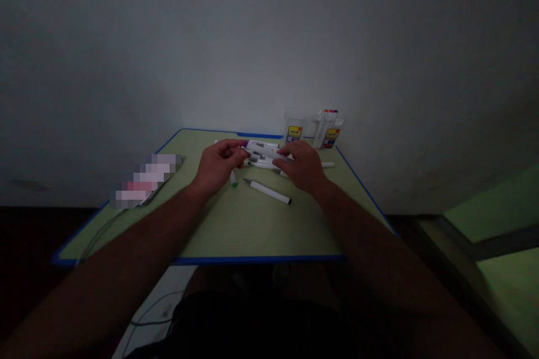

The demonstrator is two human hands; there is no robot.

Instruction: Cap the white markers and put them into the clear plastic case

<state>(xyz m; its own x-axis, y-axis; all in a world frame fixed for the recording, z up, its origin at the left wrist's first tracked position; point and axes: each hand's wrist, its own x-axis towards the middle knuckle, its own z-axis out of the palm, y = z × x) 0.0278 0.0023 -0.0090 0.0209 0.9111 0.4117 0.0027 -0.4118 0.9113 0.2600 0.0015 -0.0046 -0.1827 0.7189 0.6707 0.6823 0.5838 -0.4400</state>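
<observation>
A white marker [265,150] with a purple end lies across the space between my hands, above the table. The fingers of my left hand [219,165] pinch its purple end. My right hand [301,162] is closed on the other end, which its fingers partly cover. Behind and below it lie several white markers [265,164], partly hidden by my hands. Nearer to me rests a white marker with a dark end [269,192], its pointed tip toward the left. A green-ended marker [233,180] sits just right of my left wrist.
Two clear cases stand at the back right: one case with a yellow label [293,133], and another case [328,130] with several markers upright in it. A blurred-out object [145,180] with a cable lies on the left of the blue-edged table [252,235]. A wall rises behind.
</observation>
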